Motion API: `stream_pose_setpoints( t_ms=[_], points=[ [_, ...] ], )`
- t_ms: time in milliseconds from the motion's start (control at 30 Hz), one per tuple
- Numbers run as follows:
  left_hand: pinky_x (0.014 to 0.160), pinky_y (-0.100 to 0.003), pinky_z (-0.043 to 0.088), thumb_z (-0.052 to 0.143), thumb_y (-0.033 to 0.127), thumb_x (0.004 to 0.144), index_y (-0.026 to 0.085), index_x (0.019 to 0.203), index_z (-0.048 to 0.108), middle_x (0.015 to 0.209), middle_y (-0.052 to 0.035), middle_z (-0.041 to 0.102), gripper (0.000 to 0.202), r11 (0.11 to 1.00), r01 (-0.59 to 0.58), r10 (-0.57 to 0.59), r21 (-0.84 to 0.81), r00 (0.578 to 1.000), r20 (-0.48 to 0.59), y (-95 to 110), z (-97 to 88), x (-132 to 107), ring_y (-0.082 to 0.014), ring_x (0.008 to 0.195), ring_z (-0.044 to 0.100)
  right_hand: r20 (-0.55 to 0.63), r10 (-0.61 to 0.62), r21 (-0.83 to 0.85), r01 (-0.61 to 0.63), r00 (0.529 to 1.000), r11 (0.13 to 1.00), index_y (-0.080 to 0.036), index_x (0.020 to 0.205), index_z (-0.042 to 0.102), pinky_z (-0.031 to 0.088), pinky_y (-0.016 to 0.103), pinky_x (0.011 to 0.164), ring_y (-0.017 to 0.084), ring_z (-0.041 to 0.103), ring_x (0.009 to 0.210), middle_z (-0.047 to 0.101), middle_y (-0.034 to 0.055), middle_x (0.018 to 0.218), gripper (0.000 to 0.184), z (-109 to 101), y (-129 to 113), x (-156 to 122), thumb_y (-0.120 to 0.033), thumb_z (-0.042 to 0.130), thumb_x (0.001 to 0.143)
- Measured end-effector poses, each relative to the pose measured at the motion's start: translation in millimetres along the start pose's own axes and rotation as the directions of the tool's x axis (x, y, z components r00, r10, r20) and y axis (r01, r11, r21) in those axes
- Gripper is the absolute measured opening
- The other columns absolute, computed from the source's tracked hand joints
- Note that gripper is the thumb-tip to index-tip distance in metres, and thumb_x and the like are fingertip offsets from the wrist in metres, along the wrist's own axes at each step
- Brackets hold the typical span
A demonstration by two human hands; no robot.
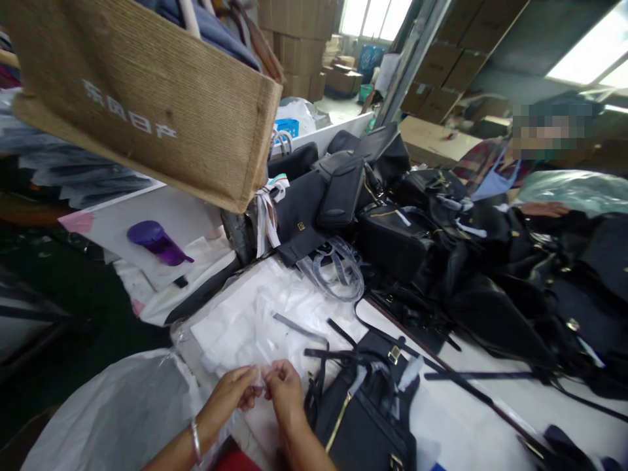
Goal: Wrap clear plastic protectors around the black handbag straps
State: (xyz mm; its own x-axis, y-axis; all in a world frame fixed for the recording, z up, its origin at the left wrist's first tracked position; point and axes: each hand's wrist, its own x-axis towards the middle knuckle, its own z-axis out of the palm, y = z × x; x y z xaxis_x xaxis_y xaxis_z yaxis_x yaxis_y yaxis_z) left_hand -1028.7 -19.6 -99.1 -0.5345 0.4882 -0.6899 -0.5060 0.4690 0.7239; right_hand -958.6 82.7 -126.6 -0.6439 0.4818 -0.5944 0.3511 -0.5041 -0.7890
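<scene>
My left hand (234, 391) and my right hand (282, 386) meet low in the picture, fingertips pinched together on a small, thin, clear piece that I cannot make out. A metal bangle (195, 440) circles my left wrist. Under the hands lies a stack of clear plastic bags (245, 314) on the white table (471, 405). A black handbag (366, 412) with gold hardware and loose straps lies just right of my right hand.
A heap of black bags (441, 242) covers the table's far and right side. A brown jute bag (147, 98) hangs at upper left. A purple bottle (157, 242) lies on white sheets at left. Another person (490, 170) sits at the far right. A big plastic sack (118, 412) sits at lower left.
</scene>
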Motion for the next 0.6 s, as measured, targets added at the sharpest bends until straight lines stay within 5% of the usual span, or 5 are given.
stream_pose_setpoints(
  t_ms=[100, 167, 233, 367, 600],
  points=[
    [0.064, -0.03, 0.049, 0.042, 0.056, 0.086, 0.019, 0.081, 0.061, 0.075, -0.0041, 0.066, 0.041, 0.925, -0.205, 0.241, 0.319, 0.967, -0.077, 13.6, -4.2, 3.9, -0.0193, 0.069, 0.063, -0.075, -0.053, -0.007, 0.052, 0.996, 0.999, -0.021, 0.07, 0.044, 0.03, 0.021, 0.042, 0.009, 0.037, 0.04, 0.042, -0.0094, 0.047, 0.027, -16.2, -2.5, 1.7, -0.043, 0.061, 0.066],
    [0.084, -0.034, 0.049, 0.042, 0.046, 0.09, 0.022, 0.097, 0.06, 0.097, -0.0061, 0.066, 0.03, 0.757, -0.407, 0.497, 0.511, 0.867, -0.046, 31.4, -2.7, 7.0, -0.0216, 0.094, 0.062, -0.064, -0.092, -0.063, 0.088, 0.994, 0.994, -0.021, 0.07, 0.046, 0.029, 0.021, 0.043, 0.009, 0.036, 0.04, 0.041, -0.0091, 0.048, 0.021, -24.6, -7.5, -0.4, -0.038, 0.059, 0.07],
    [0.096, -0.034, 0.043, 0.04, 0.036, 0.093, 0.024, 0.11, 0.057, 0.112, -0.0073, 0.062, 0.027, 0.552, -0.581, 0.635, 0.598, 0.758, 0.15, 52.7, 4.7, 12.9, -0.0209, 0.109, 0.055, -0.039, -0.12, -0.184, 0.111, 0.992, 0.977, -0.02, 0.067, 0.048, 0.029, 0.021, 0.044, 0.009, 0.038, 0.042, 0.042, -0.0079, 0.049, 0.014, -28.6, -13.1, -5.8, -0.03, 0.055, 0.073],
    [0.09, -0.031, 0.045, 0.034, 0.026, 0.095, 0.021, 0.101, 0.062, 0.1, -0.006, 0.063, 0.029, 0.215, -0.749, 0.546, 0.627, 0.624, 0.559, 89.9, 29.6, 35.6, -0.0179, 0.098, 0.057, 0.043, -0.266, -0.606, 0.237, 0.963, 0.76, -0.019, 0.065, 0.052, 0.033, 0.023, 0.056, 0.014, 0.055, 0.061, 0.058, -0.0013, 0.063, 0.009, -25.9, -17.7, -24.8, -0.011, 0.054, 0.07],
    [0.084, -0.041, 0.04, 0.059, 0.029, 0.083, 0.019, 0.089, 0.067, 0.098, -0.0109, 0.059, 0.014, -0.2, -0.523, 0.395, 0.829, 0.731, 0.556, 95.2, 53.0, 84.8, -0.0273, 0.098, 0.051, 0.194, -0.247, -0.872, 0.282, 0.949, 0.4, -0.019, 0.076, 0.061, 0.034, 0.025, 0.055, 0.02, 0.065, 0.068, 0.069, 0.0031, 0.074, 0.008, -18.9, -7.4, -49.7, -0.012, 0.06, 0.073]
  ],
)
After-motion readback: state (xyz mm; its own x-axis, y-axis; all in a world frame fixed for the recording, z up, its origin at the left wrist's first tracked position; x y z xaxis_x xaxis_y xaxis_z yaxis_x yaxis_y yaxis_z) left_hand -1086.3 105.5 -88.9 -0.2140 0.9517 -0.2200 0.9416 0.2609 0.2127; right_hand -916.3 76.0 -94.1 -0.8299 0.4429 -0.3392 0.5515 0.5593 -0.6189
